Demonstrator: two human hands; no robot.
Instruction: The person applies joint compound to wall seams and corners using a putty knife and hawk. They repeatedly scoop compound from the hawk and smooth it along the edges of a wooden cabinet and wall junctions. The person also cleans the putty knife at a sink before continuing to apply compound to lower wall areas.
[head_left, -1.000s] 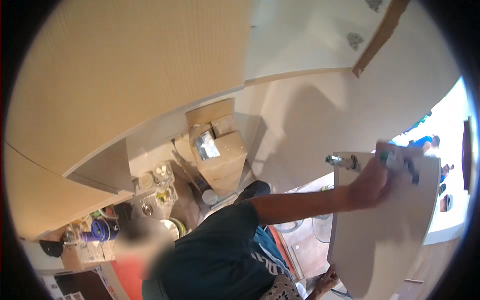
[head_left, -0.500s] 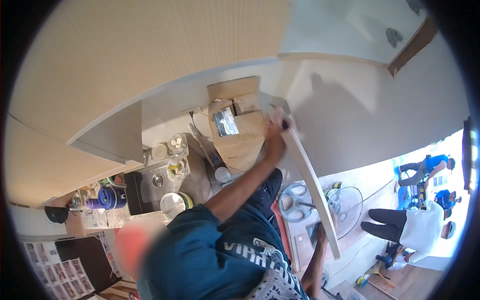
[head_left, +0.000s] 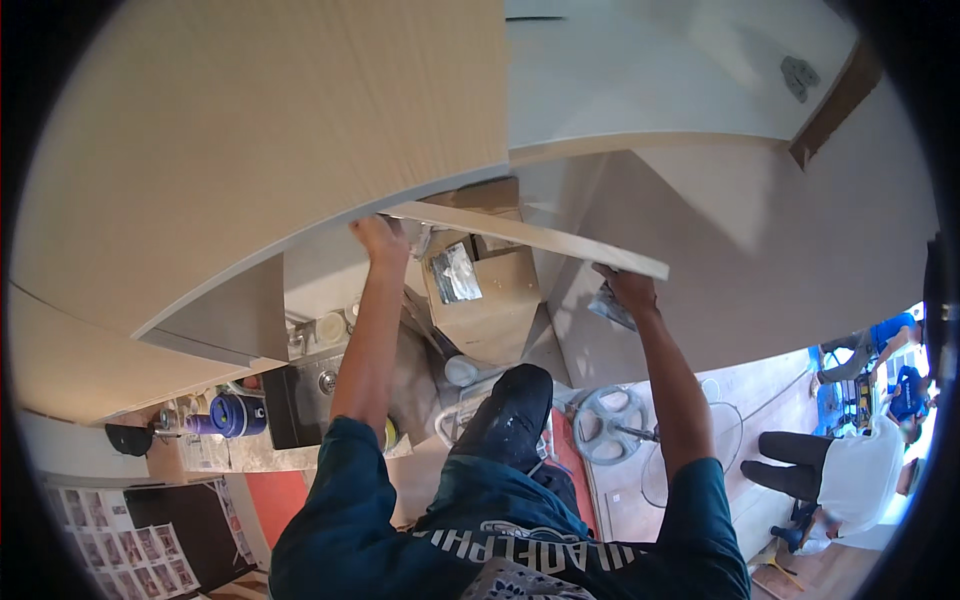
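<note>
Kitchen-like room, sink [head_left: 290, 412] at 8 o'clock, metallic grey. Wood-grain cabinet face [head_left: 300, 100] spans 11. Pale flat panel [head_left: 540, 236], narrow edge showing, at 12–1; left hand [head_left: 383, 240] gripping its 11 end, right hand [head_left: 632, 288] its 2–3 end. Scuffed cardboard carton [head_left: 490, 315] dead centre. Round spoked grey base [head_left: 600, 452] at 4–5.
</note>
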